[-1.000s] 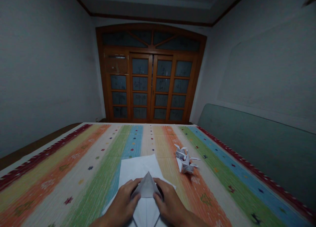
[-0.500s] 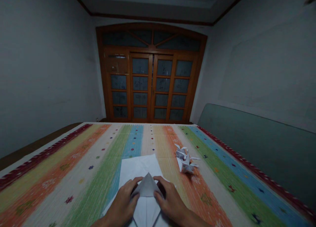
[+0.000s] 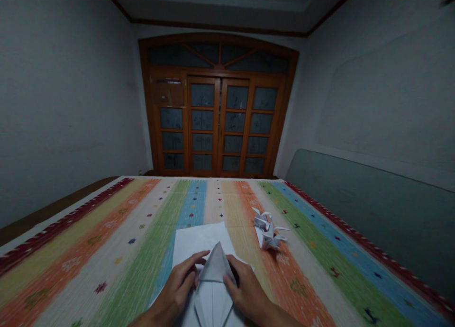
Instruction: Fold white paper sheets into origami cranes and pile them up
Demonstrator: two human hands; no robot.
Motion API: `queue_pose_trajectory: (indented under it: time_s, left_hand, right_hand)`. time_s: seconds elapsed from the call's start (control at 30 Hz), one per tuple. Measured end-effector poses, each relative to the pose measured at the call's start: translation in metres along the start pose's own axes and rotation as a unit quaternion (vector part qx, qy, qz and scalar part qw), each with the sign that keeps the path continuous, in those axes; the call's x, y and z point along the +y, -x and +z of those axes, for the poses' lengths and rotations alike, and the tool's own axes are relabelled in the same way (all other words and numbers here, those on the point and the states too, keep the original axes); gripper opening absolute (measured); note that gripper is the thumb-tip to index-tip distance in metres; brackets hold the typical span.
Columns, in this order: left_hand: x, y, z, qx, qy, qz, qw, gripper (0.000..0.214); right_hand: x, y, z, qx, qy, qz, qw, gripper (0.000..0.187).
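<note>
on our far left a grey wall [image 3: 60,104] drops to a dark wooden edge beside the striped woven cloth [image 3: 106,256], banded in red, orange, green and blue. our left hand [image 3: 174,289] comes in from the bottom with its fingers spread, pressed against the left flank of a folded white paper model [image 3: 213,284]. the grip is narrow, though we cannot tell exactly where the thumb sits. the model lies on a flat sheet of white paper [image 3: 195,239] near the bottom of our view, its point aimed toward the glazed wooden doors [image 3: 216,123] at the far end of the room. our right hand [image 3: 247,286] holds the model's right flank just as closely. to the right of the hands, just beside the sheet, lies a spiky folded paper figure [image 3: 268,230], touching neither hand. farther right, a grey-green padded panel [image 3: 369,213] stands along the wall.
</note>
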State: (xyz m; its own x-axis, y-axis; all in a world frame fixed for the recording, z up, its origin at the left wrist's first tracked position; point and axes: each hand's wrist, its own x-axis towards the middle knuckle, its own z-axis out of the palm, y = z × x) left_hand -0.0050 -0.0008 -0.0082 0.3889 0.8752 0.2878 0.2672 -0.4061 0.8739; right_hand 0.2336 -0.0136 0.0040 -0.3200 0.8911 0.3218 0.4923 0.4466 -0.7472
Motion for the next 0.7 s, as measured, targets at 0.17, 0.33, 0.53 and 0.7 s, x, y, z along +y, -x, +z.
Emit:
queue_pose_trajectory:
  time_s: [0.17,0.33,0.53,0.7]
  left_hand:
    - [0.0052,-0.0049,0.0018,0.006,0.031,-0.010,0.999,0.051]
    - [0.0092,-0.0061,0.0051,0.003,-0.008,-0.019,1.000,0.053]
    - [0.0048,-0.0045,0.0072,0.009,-0.092,-0.036,0.995,0.053]
    - [0.0002,-0.0037,0.0078,0.021,-0.123,-0.017,0.992,0.041]
  right_hand:
    - [-0.0028,0.0004,-0.0016,-0.002,-0.008,0.002,1.000,0.036]
    - [-0.0023,0.0009,-0.0024,0.001,-0.017,0.004,1.000,0.036]
    - [0.0026,0.0023,-0.0003,0.003,-0.043,-0.002,0.999,0.043]
    - [0.0042,0.0026,0.0004,0.003,-0.048,0.020,0.999,0.043]
